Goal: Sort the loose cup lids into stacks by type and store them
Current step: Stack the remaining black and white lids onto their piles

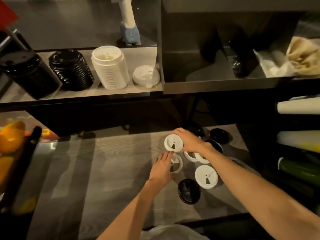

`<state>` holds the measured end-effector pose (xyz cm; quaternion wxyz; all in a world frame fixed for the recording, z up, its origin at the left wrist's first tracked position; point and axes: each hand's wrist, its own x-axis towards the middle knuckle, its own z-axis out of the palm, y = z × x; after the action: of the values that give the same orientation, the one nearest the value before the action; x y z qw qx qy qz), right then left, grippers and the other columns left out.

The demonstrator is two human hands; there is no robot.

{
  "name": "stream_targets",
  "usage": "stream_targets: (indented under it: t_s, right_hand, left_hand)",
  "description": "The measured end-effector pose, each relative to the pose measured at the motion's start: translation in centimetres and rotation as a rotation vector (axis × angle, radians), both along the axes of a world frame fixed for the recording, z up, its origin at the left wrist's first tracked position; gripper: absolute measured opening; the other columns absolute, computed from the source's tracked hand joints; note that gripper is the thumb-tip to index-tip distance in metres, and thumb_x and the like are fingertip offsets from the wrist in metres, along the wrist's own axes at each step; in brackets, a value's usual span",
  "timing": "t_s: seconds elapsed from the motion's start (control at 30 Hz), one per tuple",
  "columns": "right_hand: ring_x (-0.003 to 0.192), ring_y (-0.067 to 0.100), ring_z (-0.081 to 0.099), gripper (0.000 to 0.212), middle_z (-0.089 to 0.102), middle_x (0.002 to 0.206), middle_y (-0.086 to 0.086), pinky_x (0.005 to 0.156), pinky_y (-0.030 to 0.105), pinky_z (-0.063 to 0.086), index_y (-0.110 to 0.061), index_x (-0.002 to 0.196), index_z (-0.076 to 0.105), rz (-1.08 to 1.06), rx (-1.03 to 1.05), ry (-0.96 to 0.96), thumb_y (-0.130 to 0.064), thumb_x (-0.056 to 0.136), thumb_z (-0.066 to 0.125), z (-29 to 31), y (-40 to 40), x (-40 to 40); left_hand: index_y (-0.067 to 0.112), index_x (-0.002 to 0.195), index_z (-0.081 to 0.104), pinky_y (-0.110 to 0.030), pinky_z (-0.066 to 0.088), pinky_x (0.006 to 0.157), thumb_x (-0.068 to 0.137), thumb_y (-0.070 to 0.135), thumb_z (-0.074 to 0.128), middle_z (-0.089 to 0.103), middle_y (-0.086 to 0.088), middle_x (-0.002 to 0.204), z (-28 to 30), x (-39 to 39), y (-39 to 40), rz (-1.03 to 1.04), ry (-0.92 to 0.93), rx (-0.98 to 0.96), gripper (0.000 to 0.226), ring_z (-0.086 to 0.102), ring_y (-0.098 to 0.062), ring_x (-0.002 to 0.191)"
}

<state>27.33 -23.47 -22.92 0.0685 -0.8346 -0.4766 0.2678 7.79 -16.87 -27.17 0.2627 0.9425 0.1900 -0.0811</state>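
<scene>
Loose lids lie on the wooden counter (103, 170). My right hand (189, 142) grips a white lid (173, 143) by its rim, just above the counter. My left hand (162, 168) rests flat over the left edge of a second white lid (177, 163), fingers apart. More white lids lie under my right wrist (194, 156), and one (206, 176) is nearer me. Black lids sit at the front (189, 191) and at the back right (219, 135). On the shelf above stand two black lid stacks (71, 70) (27, 73), a tall white stack (110, 67) and a short white stack (146, 75).
Oranges (10, 135) sit in a dark-framed rack at the left. Cup sleeves or rolled tubes (299, 105) lie in a rack at the right. A dark metal bin (225, 84) hangs beside the lid shelf. A white bag (173, 231) is below the counter's front edge.
</scene>
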Motion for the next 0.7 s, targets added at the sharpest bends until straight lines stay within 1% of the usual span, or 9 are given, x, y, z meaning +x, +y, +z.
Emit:
stream_targets:
  t_s: [0.07,0.13,0.2,0.3,0.37,0.43,0.53,0.63,0.7]
  right_hand:
    - [0.145,0.027,0.038,0.104,0.029,0.162,0.0,0.117,0.042,0.037,-0.021,0.158,0.034,0.088,-0.07,-0.014,-0.014,0.072,0.092,-0.1,0.8,0.1]
    - [0.15,0.026,0.032,0.115,0.024,0.166,-0.002,0.119,0.042,0.035,-0.026,0.16,0.029,0.165,-0.115,-0.017,-0.011,0.067,0.095,-0.6,1.3,0.1]
    - [0.153,0.026,0.029,0.114,0.024,0.167,-0.001,0.121,0.044,0.034,-0.029,0.16,0.03,0.218,-0.128,-0.038,-0.008,0.068,0.093,-1.1,1.6,0.1]
    - [0.147,0.024,0.036,0.096,0.033,0.16,-0.002,0.116,0.039,0.037,-0.031,0.155,0.039,0.23,-0.095,-0.074,-0.007,0.075,0.087,-1.3,1.6,-0.1]
    - [0.141,0.024,0.038,0.097,0.037,0.154,-0.002,0.114,0.04,0.038,-0.031,0.153,0.04,0.216,-0.098,-0.083,-0.01,0.073,0.089,-1.3,1.1,-0.5]
    - [0.138,0.026,0.037,0.097,0.038,0.15,-0.001,0.114,0.04,0.036,-0.031,0.152,0.039,0.213,-0.107,-0.113,-0.012,0.071,0.09,-1.3,0.4,-1.0]
    - [0.137,0.026,0.036,0.095,0.038,0.146,-0.001,0.114,0.039,0.033,-0.032,0.153,0.035,0.122,-0.054,-0.088,-0.022,0.075,0.09,-0.5,-0.1,-2.9]
    - [0.133,0.023,0.046,0.09,0.047,0.143,-0.002,0.105,0.037,0.044,-0.039,0.146,0.041,-0.191,0.229,0.2,-0.043,0.071,0.091,2.6,-0.2,-5.7]
    - [0.127,0.01,0.054,0.078,0.055,0.138,-0.012,0.094,0.025,0.048,-0.043,0.14,0.046,-0.297,0.435,0.428,-0.044,0.075,0.089,5.8,-0.2,-8.4]
  left_hand:
    - [0.021,0.153,0.031,-0.041,0.033,0.117,0.078,0.032,0.084,0.04,-0.002,0.15,0.0,-0.5,0.8,0.076,-0.03,-0.006,0.093,0.038,-0.025,0.141]
    - [0.024,0.147,0.038,-0.04,0.04,0.112,0.073,0.032,0.086,0.045,-0.002,0.143,0.2,-1.5,2.0,0.206,-0.092,-0.12,0.089,0.045,-0.023,0.132]
    - [0.036,0.142,0.042,-0.037,0.049,0.105,0.071,0.032,0.089,0.051,0.001,0.136,1.1,-3.0,3.4,0.388,-0.177,-0.388,0.085,0.052,-0.017,0.122]
    - [0.049,0.139,0.045,-0.04,0.06,0.093,0.082,0.033,0.085,0.063,-0.005,0.127,4.5,-5.5,4.8,0.585,-0.271,-0.84,0.071,0.067,-0.02,0.11]
    - [0.037,0.145,0.048,-0.041,0.06,0.095,0.088,0.026,0.076,0.07,-0.011,0.124,6.5,-6.9,5.2,0.646,-0.332,-1.165,0.065,0.071,-0.026,0.111]
    - [0.024,0.148,0.05,-0.048,0.055,0.102,0.091,0.024,0.073,0.068,-0.016,0.132,8.0,-8.0,5.4,0.633,-0.403,-1.413,0.062,0.066,-0.034,0.12]
    - [0.017,0.148,0.05,-0.057,0.047,0.11,0.077,0.036,0.088,0.058,-0.021,0.144,9.0,-9.5,5.8,0.61,-0.483,-1.529,0.083,0.056,-0.04,0.133]
    - [0.021,0.15,0.049,-0.057,0.044,0.112,0.081,0.03,0.085,0.054,-0.019,0.148,9.7,-10.4,6.3,0.557,-0.535,-1.492,0.079,0.052,-0.038,0.137]
    - [0.026,0.151,0.047,-0.047,0.051,0.106,0.089,0.014,0.073,0.051,-0.015,0.151,10.3,-10.9,6.6,0.522,-0.565,-1.404,0.068,0.053,-0.034,0.137]
